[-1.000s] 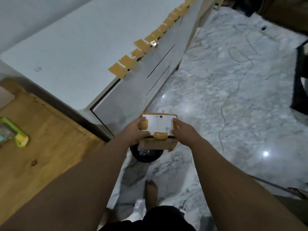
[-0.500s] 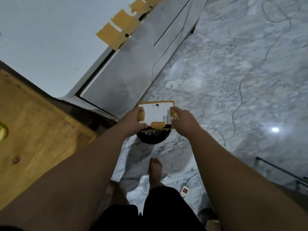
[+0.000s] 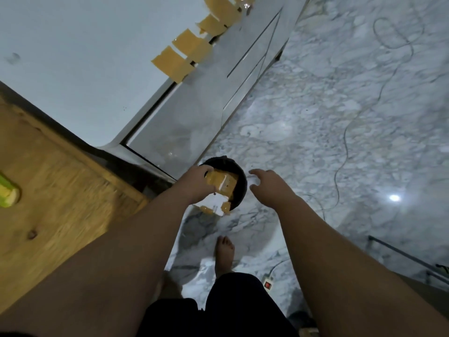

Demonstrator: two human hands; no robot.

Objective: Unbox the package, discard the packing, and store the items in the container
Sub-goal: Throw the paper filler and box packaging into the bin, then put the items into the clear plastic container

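Box: we see a small cardboard box (image 3: pixel 222 190), brown, with a white printed label on its upper face and tan tape over its edges. It looks flattened or crumpled and tilts down toward us. Its near corner hangs past the bin's rim, and the rest lies over the bin's mouth.
Left hand: our left hand (image 3: pixel 196 182) grips the box at its far left edge, fingers curled over the tape. The box sits just right of this hand.
Right hand: our right hand (image 3: pixel 269 184) is off the box, fingers spread and slack, holding nothing. It hovers just right of the bin, with a clear gap to the box.
Bin: a round black bin (image 3: pixel 237 173) stands on the floor between and beneath our hands, its dark rim showing beyond the box. We cannot tell what is in it.
Floor: grey-veined marble floor (image 3: pixel 328 117) spreads under and to the right of the right hand, with a thin cord (image 3: pixel 345 152) snaking across it beyond that hand.
Cabinet: a white cabinet (image 3: pixel 194 113) stands beyond the left hand, with strips of tan tape (image 3: pixel 173 63) stuck along its top edge.
Table: a wooden table (image 3: pixel 48 190) lies left of the left arm, with a blurred yellow-green thing (image 3: pixel 7 194) at its far left.
Foot: our bare foot (image 3: pixel 224 254) stands on the floor below the hands, near a power strip (image 3: pixel 267 284) with a red switch.
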